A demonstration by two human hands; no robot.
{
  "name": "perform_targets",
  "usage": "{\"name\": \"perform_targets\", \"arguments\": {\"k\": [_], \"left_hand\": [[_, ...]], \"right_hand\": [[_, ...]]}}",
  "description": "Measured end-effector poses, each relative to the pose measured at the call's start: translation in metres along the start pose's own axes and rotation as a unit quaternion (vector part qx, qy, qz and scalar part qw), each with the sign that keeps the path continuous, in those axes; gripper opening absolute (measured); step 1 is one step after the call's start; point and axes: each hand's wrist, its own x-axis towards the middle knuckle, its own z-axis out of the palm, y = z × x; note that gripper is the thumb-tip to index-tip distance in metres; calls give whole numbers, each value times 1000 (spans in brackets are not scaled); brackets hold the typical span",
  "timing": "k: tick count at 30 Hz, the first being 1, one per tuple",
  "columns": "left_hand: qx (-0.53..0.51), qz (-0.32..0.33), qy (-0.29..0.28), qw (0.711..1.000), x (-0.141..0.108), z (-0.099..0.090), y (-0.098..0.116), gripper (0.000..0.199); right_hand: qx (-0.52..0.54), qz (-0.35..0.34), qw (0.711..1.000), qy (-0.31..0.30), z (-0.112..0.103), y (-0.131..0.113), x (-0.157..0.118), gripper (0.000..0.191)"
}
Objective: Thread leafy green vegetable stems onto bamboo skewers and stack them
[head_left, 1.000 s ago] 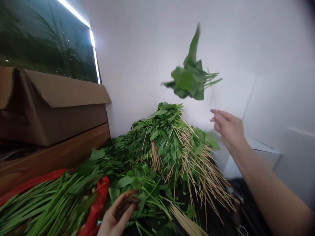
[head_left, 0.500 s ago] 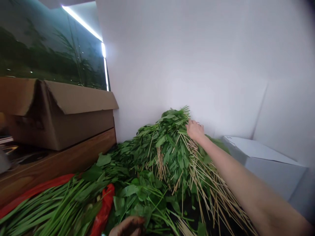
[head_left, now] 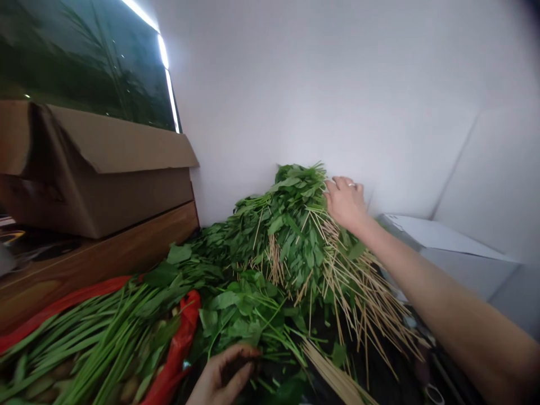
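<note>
Green leaves on bamboo skewers (head_left: 291,236) form a heap directly beneath and just left of the right hand (head_left: 346,203), which lies open, its slightly curled fingers touching the heap's upper edge. Left hand (head_left: 223,377) lies below the heap beside loose leaves, fingers curled over a dark patch on the palm; any grip cannot be told. Left of this hand: long green stalks (head_left: 97,332), red plastic bag (head_left: 177,354). Right of it: bare skewers (head_left: 337,365). Behind: white wall (head_left: 295,84). Far left: cardboard box (head_left: 93,191) on wooden ledge (head_left: 84,264).
</note>
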Motion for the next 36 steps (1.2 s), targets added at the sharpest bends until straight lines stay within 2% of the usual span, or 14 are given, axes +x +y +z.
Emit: {"name": "perform_targets", "arguments": {"k": [3,6,8,10,13,16,18,22,24,27,30,33,35,36], "left_hand": [[-8,-15,-7,1000,-2,0,-9,27],[20,-5,8,1000,-2,-2,-16,24],[81,16,16,996,1,-3,-17,21],[166,47,19,985,8,-3,-14,18],[276,116,36,953,26,5,-7,15],[351,176,55,918,47,24,-4,15],[411,182,80,890,60,38,-7,17],[539,127,137,821,79,53,-18,20],[565,99,134,808,82,52,-22,20],[538,88,131,828,80,46,-20,19],[415,128,131,891,73,41,-9,15],[174,122,118,970,62,38,4,6],[-19,65,104,992,52,37,11,10],[-110,29,94,989,47,37,13,14]], "right_hand": [[21,-55,998,2,-25,-12,-43,31],[101,-130,985,-44,-36,-29,-113,26],[175,-148,963,-139,-33,-40,-166,24],[197,-118,941,-249,-25,-47,-215,23],[184,-69,925,-326,-10,-54,-270,23],[167,-39,920,-352,0,-60,-297,16],[153,-22,921,-358,4,-64,-304,14],[134,4,922,-363,6,-69,-302,21],[133,12,920,-367,6,-69,-300,23],[133,22,917,-375,6,-69,-300,23],[134,27,913,-385,6,-70,-303,20],[135,30,909,-393,8,-72,-304,20],[137,32,908,-394,10,-71,-304,21],[138,31,909,-393,10,-70,-304,22]]}}
